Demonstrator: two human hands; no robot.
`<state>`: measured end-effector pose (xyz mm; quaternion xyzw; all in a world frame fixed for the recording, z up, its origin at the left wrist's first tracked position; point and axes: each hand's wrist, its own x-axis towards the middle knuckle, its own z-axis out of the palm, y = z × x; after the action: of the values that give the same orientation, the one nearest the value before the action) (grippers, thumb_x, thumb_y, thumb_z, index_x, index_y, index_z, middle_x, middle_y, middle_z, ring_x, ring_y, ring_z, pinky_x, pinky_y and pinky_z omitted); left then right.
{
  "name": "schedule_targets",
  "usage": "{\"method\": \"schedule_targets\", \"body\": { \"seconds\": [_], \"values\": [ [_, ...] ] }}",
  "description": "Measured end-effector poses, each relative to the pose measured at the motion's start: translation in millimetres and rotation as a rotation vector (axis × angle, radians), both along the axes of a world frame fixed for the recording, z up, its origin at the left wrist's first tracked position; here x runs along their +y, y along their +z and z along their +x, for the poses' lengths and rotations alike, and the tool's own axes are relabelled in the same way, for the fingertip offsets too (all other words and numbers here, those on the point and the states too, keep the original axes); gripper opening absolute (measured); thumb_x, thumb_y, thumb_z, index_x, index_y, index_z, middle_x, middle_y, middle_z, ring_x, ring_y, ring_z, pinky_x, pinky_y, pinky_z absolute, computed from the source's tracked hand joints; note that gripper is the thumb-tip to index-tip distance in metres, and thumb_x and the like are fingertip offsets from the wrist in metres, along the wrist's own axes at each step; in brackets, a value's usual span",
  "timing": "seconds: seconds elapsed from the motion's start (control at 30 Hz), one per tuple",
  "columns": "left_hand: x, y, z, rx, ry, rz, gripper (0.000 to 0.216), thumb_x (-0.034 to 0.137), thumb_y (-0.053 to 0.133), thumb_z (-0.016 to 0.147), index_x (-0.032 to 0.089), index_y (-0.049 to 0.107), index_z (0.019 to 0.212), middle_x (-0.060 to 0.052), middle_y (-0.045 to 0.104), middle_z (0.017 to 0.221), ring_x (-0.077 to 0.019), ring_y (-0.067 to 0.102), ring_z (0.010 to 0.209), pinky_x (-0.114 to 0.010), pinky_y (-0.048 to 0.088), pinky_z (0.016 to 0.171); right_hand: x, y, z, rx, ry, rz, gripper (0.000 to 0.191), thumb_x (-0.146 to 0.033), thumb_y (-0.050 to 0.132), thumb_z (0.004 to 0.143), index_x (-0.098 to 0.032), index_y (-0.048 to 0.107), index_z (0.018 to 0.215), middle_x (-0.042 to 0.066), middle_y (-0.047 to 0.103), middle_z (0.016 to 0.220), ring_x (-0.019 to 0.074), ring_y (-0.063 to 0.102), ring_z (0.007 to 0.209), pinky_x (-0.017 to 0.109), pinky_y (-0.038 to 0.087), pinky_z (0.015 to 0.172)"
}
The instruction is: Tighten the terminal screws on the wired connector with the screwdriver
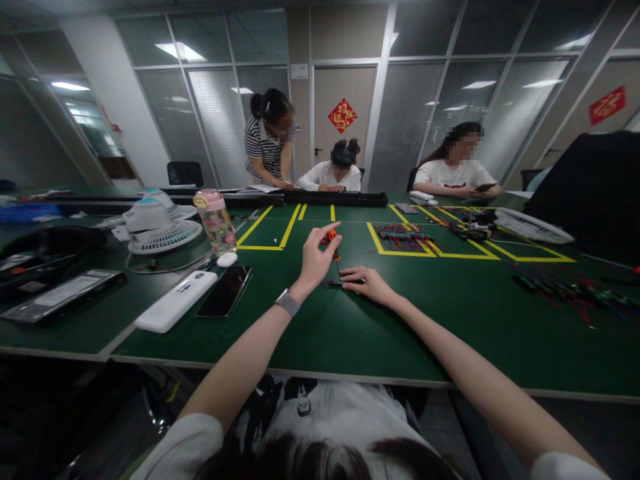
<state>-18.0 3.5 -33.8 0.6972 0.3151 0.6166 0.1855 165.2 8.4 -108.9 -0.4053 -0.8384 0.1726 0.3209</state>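
Observation:
In my left hand (pixel 316 259) is a screwdriver with an orange handle (pixel 332 235), gripped near its top between thumb and fingers. Its thin shaft points down to a small green part with wires (pixel 335 283) on the table. My right hand (pixel 369 284) lies low beside that part, fingertips closed on its right end. The fingers partly cover the part, so its exact kind does not show.
To the left are a black phone (pixel 225 291), a white power bank (pixel 177 301), a pink-lidded bottle (pixel 217 223) and a white fan (pixel 163 233). Wired parts (pixel 403 237) lie within yellow tape, more (pixel 565 290) at right. Several people sit or stand across the table (pixel 300 340).

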Motion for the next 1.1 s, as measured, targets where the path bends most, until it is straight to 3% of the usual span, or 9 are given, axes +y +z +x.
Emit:
{"method": "schedule_targets", "body": {
  "seconds": [0.07, 0.17, 0.27, 0.37, 0.47, 0.63, 0.83, 1.0, 1.1],
  "values": [
    [1.3, 0.3, -1.1, 0.016, 0.025, 0.003, 0.030, 0.031, 0.052, 0.089, 0.024, 0.063, 0.116, -0.005, 0.057, 0.102, -0.0136, 0.056, 0.092, -0.025, 0.046, 0.085, 1.0, -1.0, 0.2, 0.001, 0.002, 0.001, 0.024, -0.037, 0.064, 0.080, -0.026, 0.074, 0.099, 0.005, 0.068, 0.114, 0.0248, 0.061, 0.108, 0.040, 0.046, 0.096],
    [3.7, 1.4, -1.5, 0.011, -0.068, -0.040, 0.033, 0.025, 0.041, 0.094, 0.025, 0.058, 0.122, -0.006, 0.057, 0.113, -0.0138, 0.056, 0.100, -0.027, 0.044, 0.091, 2.7, -2.7, 0.6, 0.001, 0.007, 0.007, 0.024, -0.037, 0.064, 0.080, -0.026, 0.073, 0.099, 0.005, 0.068, 0.115, 0.0248, 0.062, 0.107, 0.040, 0.046, 0.096],
    [4.9, 1.0, -0.4, -0.030, -0.158, -0.091, 0.035, 0.024, 0.043, 0.093, 0.023, 0.054, 0.126, -0.005, 0.061, 0.107, -0.0133, 0.059, 0.092, -0.027, 0.047, 0.085, 3.3, -3.5, 0.8, -0.006, 0.006, 0.009, 0.024, -0.037, 0.063, 0.080, -0.026, 0.074, 0.099, 0.005, 0.068, 0.115, 0.0250, 0.062, 0.107, 0.040, 0.047, 0.096],
    [3.6, -0.1, -0.2, -0.029, -0.058, -0.044, 0.033, 0.030, 0.055, 0.087, 0.022, 0.061, 0.119, -0.005, 0.059, 0.099, -0.0132, 0.058, 0.086, -0.025, 0.048, 0.082, 2.6, -2.9, 0.5, -0.006, 0.000, 0.010, 0.023, -0.037, 0.063, 0.080, -0.027, 0.074, 0.098, 0.005, 0.068, 0.114, 0.0251, 0.062, 0.107, 0.040, 0.047, 0.096],
    [1.5, 0.2, -1.3, 0.031, 0.026, -0.002, 0.031, 0.034, 0.051, 0.089, 0.024, 0.063, 0.117, -0.005, 0.054, 0.102, -0.0140, 0.055, 0.094, -0.026, 0.045, 0.088, 1.6, -1.9, 0.1, -0.002, -0.004, 0.006, 0.023, -0.037, 0.064, 0.080, -0.027, 0.074, 0.098, 0.005, 0.068, 0.114, 0.0252, 0.062, 0.107, 0.040, 0.046, 0.096],
    [0.8, 0.9, -0.9, 0.048, -0.072, 0.019, 0.035, 0.026, 0.040, 0.094, 0.025, 0.055, 0.126, -0.005, 0.058, 0.110, -0.0141, 0.055, 0.103, -0.028, 0.042, 0.093, 0.7, -0.4, -0.5, -0.005, -0.001, 0.002, 0.023, -0.037, 0.063, 0.080, -0.026, 0.074, 0.098, 0.005, 0.068, 0.114, 0.0252, 0.062, 0.107, 0.041, 0.046, 0.097],
    [1.3, 0.5, -1.0, 0.019, 0.043, 0.024, 0.027, 0.029, 0.052, 0.089, 0.023, 0.065, 0.112, -0.005, 0.056, 0.099, -0.0136, 0.055, 0.091, -0.026, 0.044, 0.087, -0.2, 0.4, -1.0, 0.001, 0.001, 0.006, 0.023, -0.037, 0.063, 0.080, -0.027, 0.074, 0.098, 0.005, 0.068, 0.114, 0.0249, 0.062, 0.107, 0.040, 0.047, 0.096],
    [4.0, -0.8, -0.1, -0.009, -0.140, -0.046, 0.036, 0.021, 0.041, 0.093, 0.024, 0.054, 0.126, -0.005, 0.060, 0.107, -0.0130, 0.058, 0.092, -0.026, 0.047, 0.083, -0.7, 0.8, -1.4, -0.004, -0.006, -0.002, 0.023, -0.036, 0.064, 0.080, -0.026, 0.074, 0.097, 0.005, 0.068, 0.114, 0.0251, 0.062, 0.107, 0.040, 0.047, 0.096],
    [4.6, -2.6, 0.2, -0.022, -0.107, -0.023, 0.034, 0.024, 0.049, 0.090, 0.023, 0.057, 0.123, -0.005, 0.060, 0.102, -0.0125, 0.059, 0.087, -0.025, 0.048, 0.081, -0.2, 0.3, -1.1, -0.007, -0.006, 0.003, 0.023, -0.037, 0.064, 0.080, -0.026, 0.074, 0.097, 0.005, 0.068, 0.114, 0.0253, 0.062, 0.107, 0.040, 0.047, 0.096]
  ]
}}
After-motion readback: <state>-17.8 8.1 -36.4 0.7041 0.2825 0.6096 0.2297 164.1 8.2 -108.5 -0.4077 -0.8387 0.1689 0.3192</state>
